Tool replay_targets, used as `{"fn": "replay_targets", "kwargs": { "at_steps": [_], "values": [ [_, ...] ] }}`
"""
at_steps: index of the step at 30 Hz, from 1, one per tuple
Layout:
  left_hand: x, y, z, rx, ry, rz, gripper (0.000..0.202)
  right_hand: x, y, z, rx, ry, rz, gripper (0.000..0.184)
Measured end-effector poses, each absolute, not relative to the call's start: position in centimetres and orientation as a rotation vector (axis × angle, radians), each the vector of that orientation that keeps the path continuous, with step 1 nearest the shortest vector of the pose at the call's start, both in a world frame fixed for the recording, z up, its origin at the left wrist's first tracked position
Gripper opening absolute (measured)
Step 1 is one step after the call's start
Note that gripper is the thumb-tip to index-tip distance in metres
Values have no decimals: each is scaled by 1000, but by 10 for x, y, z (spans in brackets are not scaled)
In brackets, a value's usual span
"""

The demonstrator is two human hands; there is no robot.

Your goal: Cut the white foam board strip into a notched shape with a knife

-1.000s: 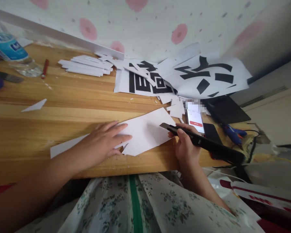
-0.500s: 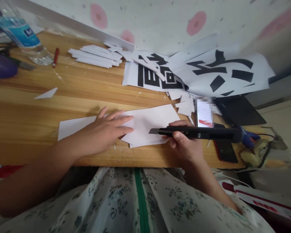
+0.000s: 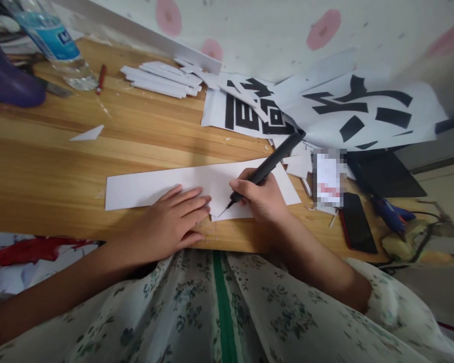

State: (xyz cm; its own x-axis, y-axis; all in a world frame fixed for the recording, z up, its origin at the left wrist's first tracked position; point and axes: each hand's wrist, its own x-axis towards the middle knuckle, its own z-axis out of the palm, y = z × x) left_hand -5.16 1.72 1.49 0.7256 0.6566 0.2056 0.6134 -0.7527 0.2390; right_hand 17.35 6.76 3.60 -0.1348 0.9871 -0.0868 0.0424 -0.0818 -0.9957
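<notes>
A long white board strip (image 3: 136, 189) lies along the front of the wooden table. My left hand (image 3: 177, 217) rests flat across its lower edge, fingers stretched out towards the right. In my right hand (image 3: 263, 196) is a black utility knife (image 3: 274, 160), gripped like a pen and tilted, its handle pointing up and to the right. The blade tip meets the white sheet close to its lower edge, just right of my left fingertips. A second white piece (image 3: 234, 214) seems to lie under or against the strip there; how they overlap is partly hidden by my hands.
Cut white strips (image 3: 161, 80) are piled at the back, beside paper sheets with black characters (image 3: 357, 113). A water bottle (image 3: 62, 48), a red pen-like stick (image 3: 101, 79) and a white triangular scrap (image 3: 89, 133) are at left. A dark phone (image 3: 357, 222) and a blue tool (image 3: 389, 214) sit right.
The knife has swung from lying level to a steep tilt, its blade now down on the white sheet. My right hand moved left, towards my left hand. The camera view has shifted slightly.
</notes>
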Motion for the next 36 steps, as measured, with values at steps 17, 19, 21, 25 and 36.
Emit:
{"fn": "replay_targets", "kwargs": {
  "at_steps": [17, 19, 21, 25, 36],
  "values": [
    [-57, 18, 10, 2892, 971, 319, 65, 166, 68, 39, -1355, -1503, 1228, 30],
    [-57, 18, 11, 2886, 978, 325, 61, 165, 68, 40, -1353, -1521, 1223, 30],
    [-57, 18, 12, 2874, 986, 332, 58, 165, 68, 42, -1355, -1535, 1221, 29],
    [-56, 18, 11, 2860, 986, 341, 56, 165, 70, 45, -1390, -1560, 1242, 26],
    [-54, 12, 14, 2836, 1026, 234, 66, 169, 74, 43, -1383, -1533, 1291, 27]
  ]
}}
